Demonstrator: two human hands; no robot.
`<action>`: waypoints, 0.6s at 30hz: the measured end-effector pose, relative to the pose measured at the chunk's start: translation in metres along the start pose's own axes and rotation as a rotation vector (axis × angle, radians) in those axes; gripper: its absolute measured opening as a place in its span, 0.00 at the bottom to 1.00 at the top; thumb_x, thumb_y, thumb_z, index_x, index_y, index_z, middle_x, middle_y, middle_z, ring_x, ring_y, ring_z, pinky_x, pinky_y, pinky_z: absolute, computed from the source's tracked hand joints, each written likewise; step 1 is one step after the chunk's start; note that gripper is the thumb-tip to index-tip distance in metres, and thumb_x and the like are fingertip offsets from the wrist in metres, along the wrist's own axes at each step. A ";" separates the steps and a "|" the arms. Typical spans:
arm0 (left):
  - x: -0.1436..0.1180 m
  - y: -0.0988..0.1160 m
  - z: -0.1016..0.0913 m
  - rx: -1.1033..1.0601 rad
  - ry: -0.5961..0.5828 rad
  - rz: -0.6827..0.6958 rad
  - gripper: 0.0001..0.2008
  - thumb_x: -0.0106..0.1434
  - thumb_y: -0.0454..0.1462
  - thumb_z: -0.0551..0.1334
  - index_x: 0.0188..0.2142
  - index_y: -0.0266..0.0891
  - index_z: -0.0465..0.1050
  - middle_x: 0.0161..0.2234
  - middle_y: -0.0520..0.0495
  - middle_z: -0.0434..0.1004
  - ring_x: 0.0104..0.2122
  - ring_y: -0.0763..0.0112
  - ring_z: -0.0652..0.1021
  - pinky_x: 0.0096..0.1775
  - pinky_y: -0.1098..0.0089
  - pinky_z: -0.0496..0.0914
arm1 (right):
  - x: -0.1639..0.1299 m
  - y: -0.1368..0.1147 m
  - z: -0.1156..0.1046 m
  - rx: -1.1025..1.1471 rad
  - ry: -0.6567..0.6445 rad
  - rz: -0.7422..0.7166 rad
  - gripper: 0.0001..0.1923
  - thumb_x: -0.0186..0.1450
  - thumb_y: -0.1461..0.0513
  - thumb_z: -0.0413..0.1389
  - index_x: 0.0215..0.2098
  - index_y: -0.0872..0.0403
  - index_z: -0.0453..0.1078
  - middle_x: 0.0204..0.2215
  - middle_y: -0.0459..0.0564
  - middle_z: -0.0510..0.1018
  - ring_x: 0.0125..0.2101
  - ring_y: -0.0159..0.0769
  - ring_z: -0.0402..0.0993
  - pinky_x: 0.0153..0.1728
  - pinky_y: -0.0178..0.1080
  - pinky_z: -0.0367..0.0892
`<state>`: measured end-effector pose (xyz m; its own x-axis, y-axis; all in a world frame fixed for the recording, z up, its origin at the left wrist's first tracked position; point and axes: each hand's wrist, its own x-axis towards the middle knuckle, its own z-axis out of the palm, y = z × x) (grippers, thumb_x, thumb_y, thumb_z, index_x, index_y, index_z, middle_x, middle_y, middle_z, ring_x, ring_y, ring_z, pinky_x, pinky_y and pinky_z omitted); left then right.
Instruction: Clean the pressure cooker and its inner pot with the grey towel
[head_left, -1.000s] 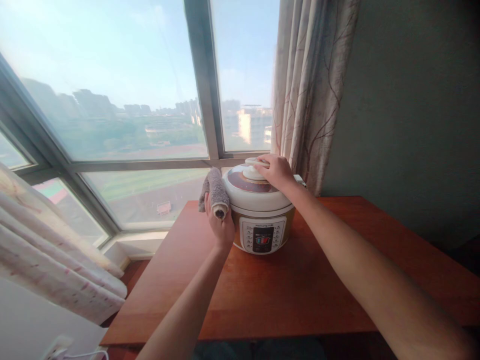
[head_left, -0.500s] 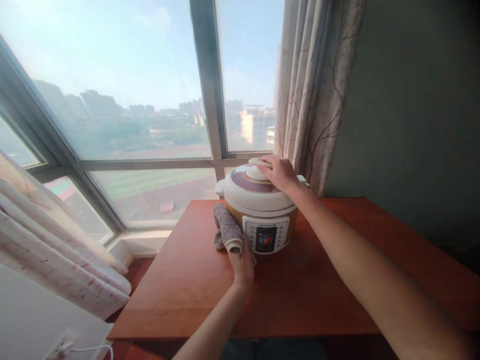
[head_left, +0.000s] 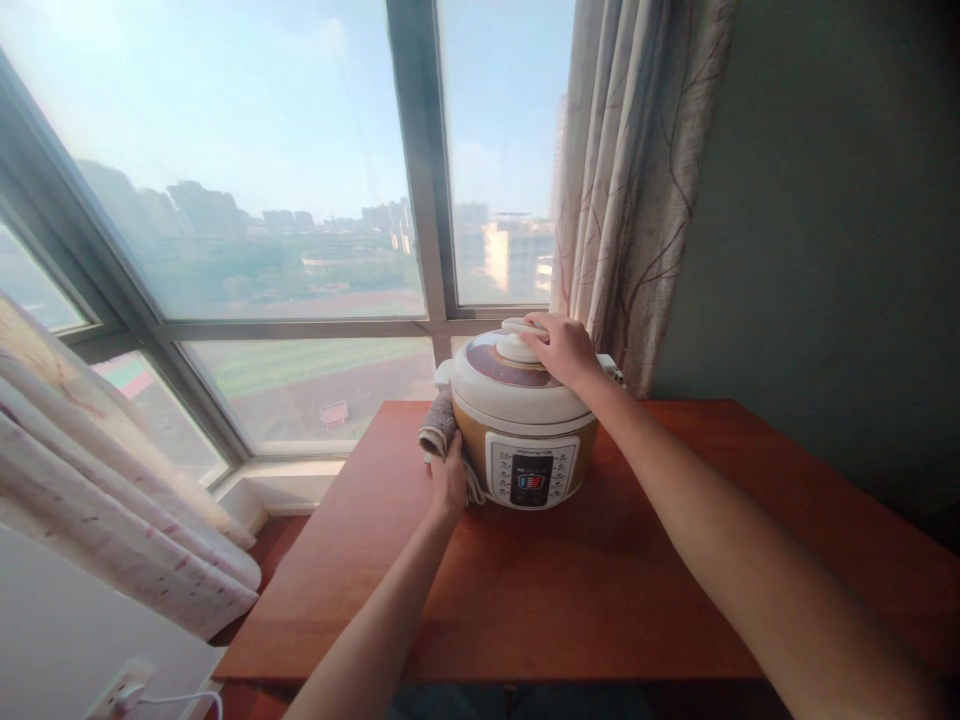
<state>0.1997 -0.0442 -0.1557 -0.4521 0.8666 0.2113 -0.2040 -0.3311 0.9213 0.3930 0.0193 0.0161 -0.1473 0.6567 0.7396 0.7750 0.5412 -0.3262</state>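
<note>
A white and gold electric pressure cooker (head_left: 469, 425) stands upright on the reddish-brown wooden table, its control panel (head_left: 532, 472) facing me. My right hand (head_left: 564, 350) is closed around the knob (head_left: 517, 345) on top of its lid. At the cooker's left side my left hand (head_left: 448, 482) grips a grey-brown cloth (head_left: 438, 420), folded over and pressed against the gold body. Part of the cloth is hidden behind the fingers.
The wooden table (head_left: 600, 600) ends at a front edge close to me. Behind it are a large window (head_left: 300, 200) and a patterned curtain (head_left: 637, 150). A white plug with a cable (head_left: 180, 697) sits in a wall socket at the lower left.
My left hand has moved left and slightly away from me with the cloth, from the panel's edge to the cooker's left side. My right hand stays on the lid knob.
</note>
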 end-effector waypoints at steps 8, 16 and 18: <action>0.059 0.041 0.005 -0.114 -0.156 -0.094 0.23 0.58 0.43 0.65 0.52 0.38 0.74 0.46 0.42 0.82 0.53 0.51 0.77 0.57 0.53 0.69 | -0.001 -0.002 -0.002 -0.039 0.004 0.015 0.15 0.67 0.59 0.57 0.50 0.52 0.76 0.48 0.54 0.81 0.49 0.47 0.76 0.52 0.45 0.68; 0.012 0.028 0.010 -0.140 -0.065 -0.112 0.20 0.62 0.46 0.61 0.50 0.39 0.75 0.50 0.44 0.80 0.57 0.53 0.74 0.62 0.54 0.63 | -0.001 -0.004 -0.002 -0.076 0.011 0.034 0.17 0.66 0.59 0.57 0.52 0.55 0.74 0.48 0.56 0.81 0.48 0.49 0.76 0.50 0.45 0.68; -0.010 0.025 0.007 -0.066 -0.011 -0.059 0.20 0.62 0.47 0.62 0.50 0.40 0.75 0.53 0.44 0.78 0.60 0.51 0.72 0.62 0.54 0.64 | -0.001 -0.003 -0.002 -0.080 0.013 0.036 0.17 0.66 0.59 0.57 0.52 0.55 0.74 0.48 0.56 0.81 0.48 0.49 0.76 0.50 0.46 0.69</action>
<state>0.2047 -0.0587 -0.1324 -0.4278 0.8893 0.1618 -0.2871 -0.3034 0.9086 0.3918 0.0158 0.0171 -0.1108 0.6678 0.7360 0.8266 0.4731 -0.3049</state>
